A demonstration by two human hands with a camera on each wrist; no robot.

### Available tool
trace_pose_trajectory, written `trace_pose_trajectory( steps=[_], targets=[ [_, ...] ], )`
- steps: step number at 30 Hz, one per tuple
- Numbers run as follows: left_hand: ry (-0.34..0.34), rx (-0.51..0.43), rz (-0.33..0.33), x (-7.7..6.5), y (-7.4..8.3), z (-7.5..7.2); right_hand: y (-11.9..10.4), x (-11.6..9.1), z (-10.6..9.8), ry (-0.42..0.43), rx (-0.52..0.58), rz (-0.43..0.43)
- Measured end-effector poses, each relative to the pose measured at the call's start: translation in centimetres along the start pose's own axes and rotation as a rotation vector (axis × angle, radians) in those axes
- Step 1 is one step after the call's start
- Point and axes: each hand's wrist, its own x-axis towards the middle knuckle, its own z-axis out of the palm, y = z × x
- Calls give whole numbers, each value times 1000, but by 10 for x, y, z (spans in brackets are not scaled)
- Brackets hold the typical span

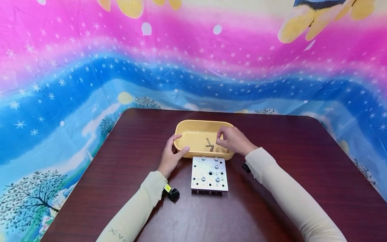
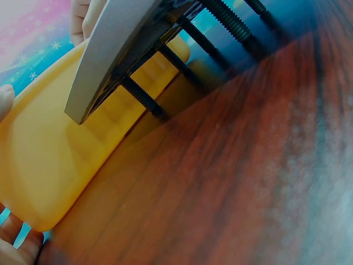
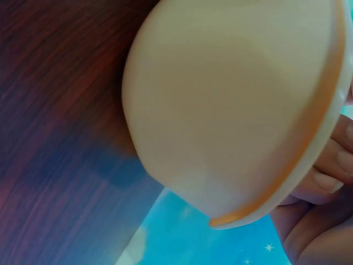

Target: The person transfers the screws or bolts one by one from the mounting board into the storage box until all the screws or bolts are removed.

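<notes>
A yellow oval plastic box point(image 1: 193, 125) stands on the table, with several small metal screws point(image 1: 208, 141) lying inside. My left hand point(image 1: 170, 158) grips its left end, the thumb over the near rim and the fingers around the side. Over the right part of the box is my right hand point(image 1: 232, 138), fingers curled and fingertips close together beside the screws. Whether something small is between those fingertips is not clear. Directly before the box sits a silver metal plate point(image 1: 201, 169) with holes and several socket-head bolts; their black threaded shanks point(image 2: 140, 95) reach down beneath it.
The dark wood-grain table point(image 1: 266, 205) extends around the box and plate. Behind it hangs a patterned cloth point(image 1: 193, 70) in pink and blue. A black wrist camera point(image 1: 173, 194) on the left sleeve is close to the plate's left side.
</notes>
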Motion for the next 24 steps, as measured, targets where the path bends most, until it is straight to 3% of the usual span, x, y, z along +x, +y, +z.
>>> trace_pose_trajectory(
  steps=[24],
  targets=[
    [9, -22, -8, -1, 1, 3, 3, -1, 5, -10, -9, 12]
  ],
)
